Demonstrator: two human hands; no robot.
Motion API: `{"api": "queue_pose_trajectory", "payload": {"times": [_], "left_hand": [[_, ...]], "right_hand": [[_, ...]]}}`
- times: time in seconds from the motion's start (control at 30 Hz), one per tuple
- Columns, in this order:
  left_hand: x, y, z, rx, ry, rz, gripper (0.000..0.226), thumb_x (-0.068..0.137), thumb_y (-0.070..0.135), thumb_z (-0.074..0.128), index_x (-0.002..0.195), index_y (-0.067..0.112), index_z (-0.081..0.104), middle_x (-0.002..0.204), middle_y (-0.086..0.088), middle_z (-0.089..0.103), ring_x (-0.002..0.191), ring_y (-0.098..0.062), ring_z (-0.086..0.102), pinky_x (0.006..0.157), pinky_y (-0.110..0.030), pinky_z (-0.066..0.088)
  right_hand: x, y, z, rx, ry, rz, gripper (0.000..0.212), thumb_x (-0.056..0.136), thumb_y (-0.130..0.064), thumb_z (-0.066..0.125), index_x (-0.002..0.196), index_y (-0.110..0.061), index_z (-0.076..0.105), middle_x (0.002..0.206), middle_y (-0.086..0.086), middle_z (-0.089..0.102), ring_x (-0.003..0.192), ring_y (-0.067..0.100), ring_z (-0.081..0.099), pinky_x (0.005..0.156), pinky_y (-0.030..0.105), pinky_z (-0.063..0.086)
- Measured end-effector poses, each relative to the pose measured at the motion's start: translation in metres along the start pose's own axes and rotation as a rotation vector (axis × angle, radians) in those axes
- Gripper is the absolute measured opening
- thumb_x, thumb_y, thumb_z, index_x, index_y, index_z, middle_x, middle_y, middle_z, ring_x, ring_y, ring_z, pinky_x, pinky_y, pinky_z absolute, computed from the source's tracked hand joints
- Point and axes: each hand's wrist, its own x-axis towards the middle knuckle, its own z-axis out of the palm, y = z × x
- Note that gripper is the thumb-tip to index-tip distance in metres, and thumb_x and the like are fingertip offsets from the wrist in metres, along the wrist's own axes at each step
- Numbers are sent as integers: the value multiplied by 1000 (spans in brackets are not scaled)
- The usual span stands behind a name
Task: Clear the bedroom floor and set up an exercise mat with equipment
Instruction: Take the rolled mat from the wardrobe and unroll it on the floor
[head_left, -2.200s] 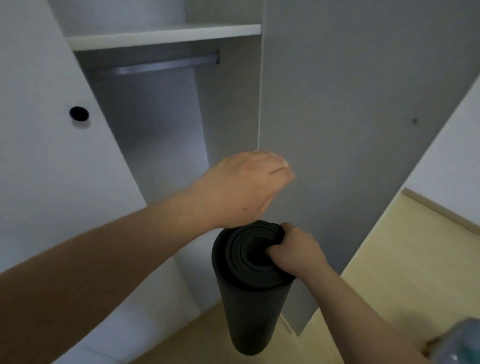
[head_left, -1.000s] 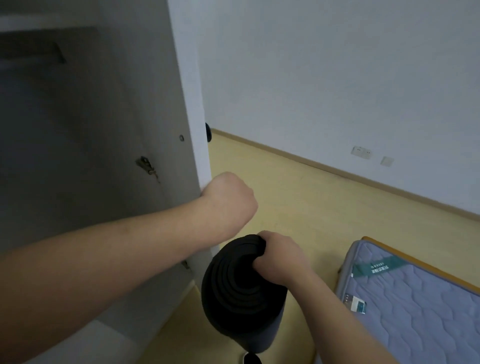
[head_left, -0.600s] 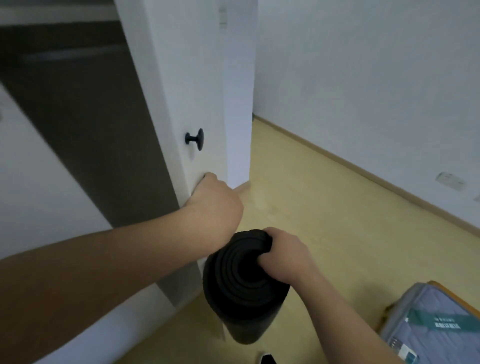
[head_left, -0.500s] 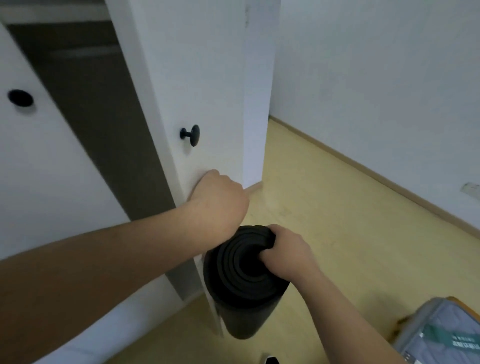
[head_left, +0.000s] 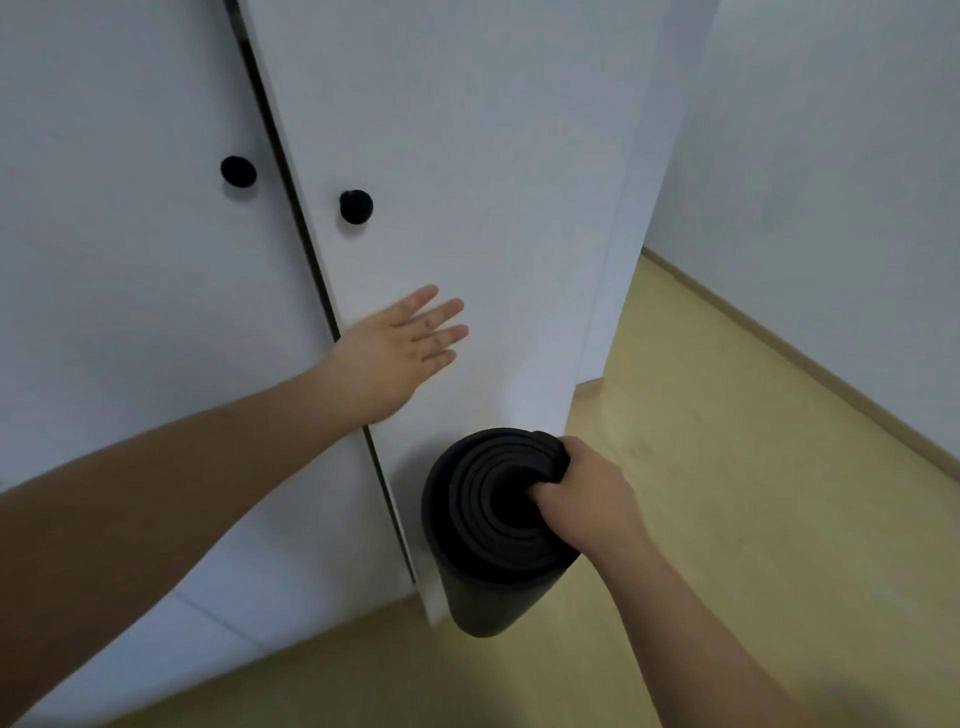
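Mat (head_left: 483, 587) core hides fingertips (right hand (head_left: 587, 493))

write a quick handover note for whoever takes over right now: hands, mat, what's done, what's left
Left hand: open, palm flat on the right wardrobe door, below its black knob.
Right hand: grips the top end of the rolled black mat, held upright beside the wardrobe.
Done: the mat is outside the wardrobe; the doors look shut, with a thin dark gap between them.
Left: carry the mat out onto the wood floor, unroll it, add the equipment. No equipment is in view.
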Motion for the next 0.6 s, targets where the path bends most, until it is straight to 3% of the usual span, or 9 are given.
{"api": "queue_pose_trajectory", "payload": {"times": [0.23, 0.4, 0.6], "left_hand": [[4, -11, 13, -61, 161, -71, 60, 103, 16, 19, 161, 18, 5, 168, 1, -3, 153, -27, -15, 122, -53, -14], [10, -21, 29, -31, 150, -50, 62, 105, 17, 20, 160, 21, -7, 166, 3, -15, 151, -24, -22, 120, -52, -19], [15, -35, 39, -20, 122, -23, 66, 104, 17, 23, 159, 22, -12, 164, 4, -22, 147, -24, -30, 120, -52, -18]], "right_hand": [[3, -4, 2, 35, 5, 31, 33, 78, -31, 61, 110, -32, 58, 94, -10, 66, 86, 18, 62, 64, 30, 46], [2, -2, 2, 33, 2, 39, 32, 78, -31, 61, 110, -32, 58, 91, -13, 65, 80, 12, 61, 56, 24, 41], [-1, 2, 2, 28, 14, 77, 31, 79, -29, 59, 110, -32, 57, 93, -11, 64, 85, 17, 62, 64, 30, 46]]}}
